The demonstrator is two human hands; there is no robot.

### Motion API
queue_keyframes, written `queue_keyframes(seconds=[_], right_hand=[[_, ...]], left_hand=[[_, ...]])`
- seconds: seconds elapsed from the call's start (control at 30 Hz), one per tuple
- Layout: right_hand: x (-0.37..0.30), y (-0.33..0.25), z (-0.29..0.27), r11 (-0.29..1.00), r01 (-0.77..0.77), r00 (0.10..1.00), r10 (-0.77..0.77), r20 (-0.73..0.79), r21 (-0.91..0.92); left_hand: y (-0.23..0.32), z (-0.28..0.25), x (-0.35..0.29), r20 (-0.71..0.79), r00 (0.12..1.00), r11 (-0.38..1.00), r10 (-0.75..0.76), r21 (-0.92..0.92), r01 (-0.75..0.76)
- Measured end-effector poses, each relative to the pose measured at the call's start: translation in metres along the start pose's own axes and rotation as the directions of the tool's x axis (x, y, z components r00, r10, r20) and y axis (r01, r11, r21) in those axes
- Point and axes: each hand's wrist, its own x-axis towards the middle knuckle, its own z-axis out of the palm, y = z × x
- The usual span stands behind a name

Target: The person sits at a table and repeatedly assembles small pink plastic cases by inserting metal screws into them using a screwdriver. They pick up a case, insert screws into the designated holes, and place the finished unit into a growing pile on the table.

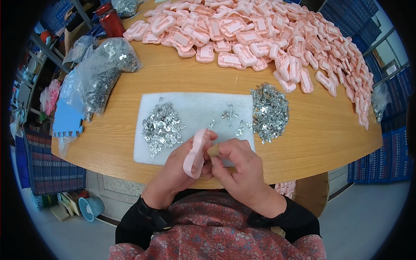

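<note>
Holding the pink shell (197, 151) tilted up on edge, the left hand (173, 167) has its grip clamped around it, above the near edge of the white foam pad (195, 102). The right hand (242, 167) meets it at 3 o'clock, thumb and forefinger close together; whether that grip pinches a part, I cannot tell. A tan cover (214, 150) on the forefinger could dull touch, so a small piece might slip or seat crookedly unnoticed. If the left grip loosens under a push, the smooth shell could twist or drop toward 6 o'clock, over the table (320, 143) edge. From the shell, the left metal heap (162, 128) lies at 10 o'clock, a loose cluster (229, 113) at 1 and the right metal heap (270, 112) at 2; a careless wrist or sleeve could scatter these. The shell pile (260, 39), farther off at 1, is stacked loosely and may slide.
</note>
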Motion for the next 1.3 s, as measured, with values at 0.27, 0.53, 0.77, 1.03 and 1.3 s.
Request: queue_keyframes(seconds=[0.27,0.53,0.77,1.03,1.3], right_hand=[[-0.011,0.001,-0.015,0.981,0.183,0.983,-0.184,0.003,0.066],[-0.010,0.020,-0.033,0.689,-0.446,0.895,0.356,0.269,0.571],[-0.100,0.047,-0.149,0.618,-0.465,0.844,0.526,0.106,0.634],[-0.150,0.042,-0.179,0.689,-0.372,0.700,0.648,-0.300,0.623],[-0.135,0.042,-0.153,0.607,-0.327,0.745,0.637,-0.197,0.724]], left_hand=[[0.000,-0.009,0.003,0.326,0.945,0.918,0.020,-0.380,0.111],[-0.019,0.013,0.007,0.513,0.827,0.884,-0.230,-0.245,0.398],[0.052,0.068,0.026,0.262,0.932,0.567,-0.251,0.820,-0.078],[0.040,0.105,0.057,0.287,0.933,0.509,-0.216,0.848,-0.144],[-0.036,0.128,0.058,0.344,0.862,0.620,-0.372,0.783,-0.045]])
